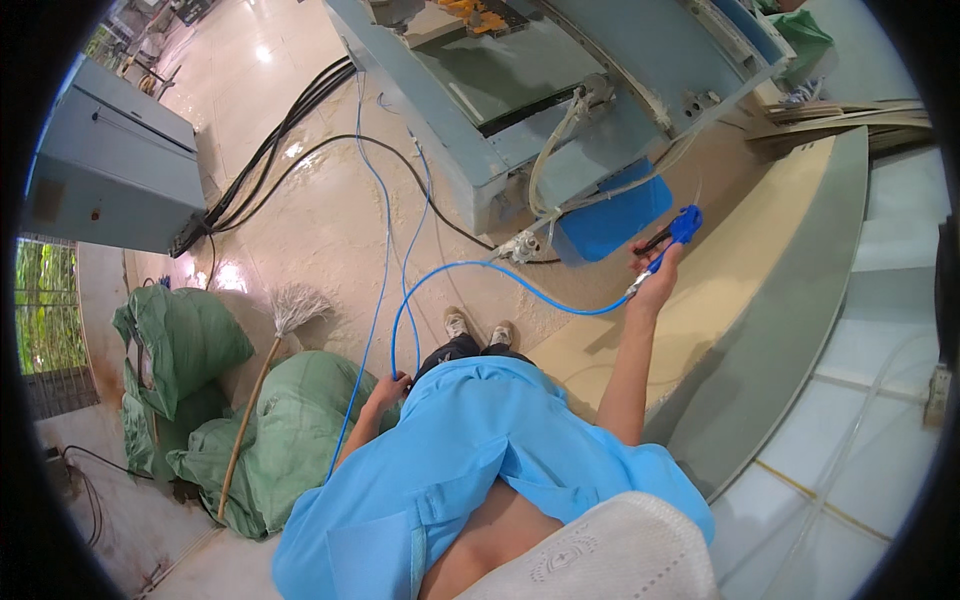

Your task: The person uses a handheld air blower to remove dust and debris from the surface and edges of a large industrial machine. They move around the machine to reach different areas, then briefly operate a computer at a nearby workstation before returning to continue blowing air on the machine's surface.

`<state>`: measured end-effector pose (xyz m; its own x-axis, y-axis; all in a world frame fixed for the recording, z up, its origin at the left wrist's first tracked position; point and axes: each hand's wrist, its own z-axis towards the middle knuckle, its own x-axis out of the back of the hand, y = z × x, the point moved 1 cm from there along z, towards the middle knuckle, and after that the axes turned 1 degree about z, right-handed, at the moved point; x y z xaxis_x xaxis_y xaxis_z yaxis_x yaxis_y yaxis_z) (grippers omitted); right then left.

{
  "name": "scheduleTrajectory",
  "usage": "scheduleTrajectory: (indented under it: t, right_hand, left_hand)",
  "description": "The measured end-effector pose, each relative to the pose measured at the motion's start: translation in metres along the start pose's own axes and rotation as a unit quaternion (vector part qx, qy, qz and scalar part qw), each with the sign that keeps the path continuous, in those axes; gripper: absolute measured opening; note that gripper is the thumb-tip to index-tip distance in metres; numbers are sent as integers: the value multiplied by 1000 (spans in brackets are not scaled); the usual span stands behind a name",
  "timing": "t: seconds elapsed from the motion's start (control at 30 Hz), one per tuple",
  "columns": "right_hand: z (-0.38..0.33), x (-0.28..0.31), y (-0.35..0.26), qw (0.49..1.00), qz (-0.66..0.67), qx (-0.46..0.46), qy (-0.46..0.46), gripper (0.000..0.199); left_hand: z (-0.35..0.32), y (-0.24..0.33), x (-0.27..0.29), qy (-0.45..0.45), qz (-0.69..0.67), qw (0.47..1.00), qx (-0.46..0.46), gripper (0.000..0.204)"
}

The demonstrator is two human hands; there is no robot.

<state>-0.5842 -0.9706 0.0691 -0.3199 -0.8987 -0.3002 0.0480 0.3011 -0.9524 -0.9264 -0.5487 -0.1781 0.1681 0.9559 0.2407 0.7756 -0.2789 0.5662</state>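
Observation:
My right hand (655,278) is stretched out to the right, its fingers wrapped round a blue air blow gun (684,226). The gun's thin nozzle points up and away from me, over the cream-coloured board. From the gun's handle a bright blue air hose (480,264) arcs leftward and drops to my left hand (388,390), beside my left hip. There my fingers are closed round the hose; part of that grip is hidden.
A large grey-blue machine (480,185) stands ahead, a blue bin (612,215) below its corner. A cream board (720,270) curves along my right. Black cables (290,120) and thin blue hoses cross the floor. Green sacks (300,430) and a broom (255,410) are at left, below a grey cabinet (120,150).

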Motion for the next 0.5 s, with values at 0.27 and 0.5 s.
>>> scheduleTrajectory:
  t: [0.27, 0.5]
  right_hand:
    - [-1, -40, -29, 998, 4, -22, -67, 65]
    - [-2, -96, -45, 998, 18, 39, -52, 56]
  left_hand:
    - [40, 19, 40, -34, 29, 998, -35, 28]
    - [48, 41, 95, 27, 73, 993, -88, 31]
